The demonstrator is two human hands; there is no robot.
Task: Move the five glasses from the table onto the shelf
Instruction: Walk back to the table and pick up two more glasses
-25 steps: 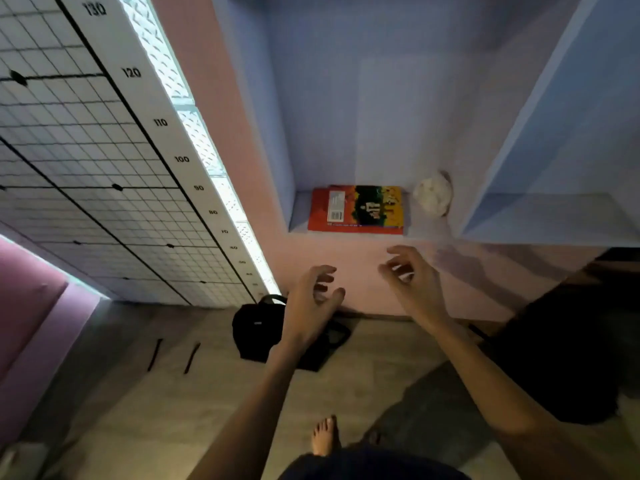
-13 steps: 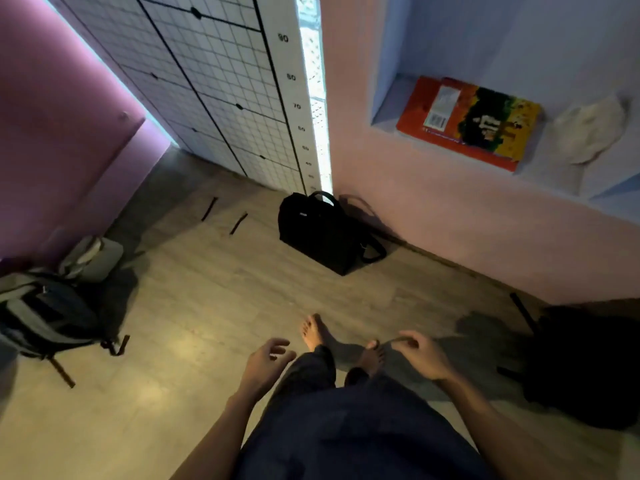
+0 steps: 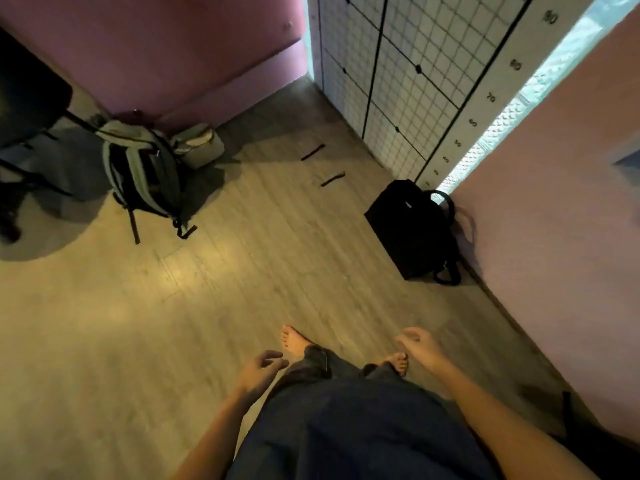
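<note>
No glasses and no table show in the head view. Only a dark corner of the shelf opening (image 3: 627, 157) peeks in at the right edge of the pink wall. My left hand (image 3: 259, 370) hangs low beside my dark trousers, fingers loosely apart and holding nothing. My right hand (image 3: 420, 348) hangs on the other side, fingers slightly curled and also holding nothing. My bare feet stand on the wooden floor just beyond the hands.
A black bag (image 3: 412, 230) sits against the pink wall at right. A grey-green backpack (image 3: 142, 171) and a small pouch (image 3: 199, 145) lie at left, beside a dark chair (image 3: 24, 95). Two short black strips (image 3: 322, 164) lie on the floor before a gridded measuring board (image 3: 412, 74).
The view has swung left and down, away from the shelf with the book. Both hands dropped from chest height near the shelf to beside my legs.
</note>
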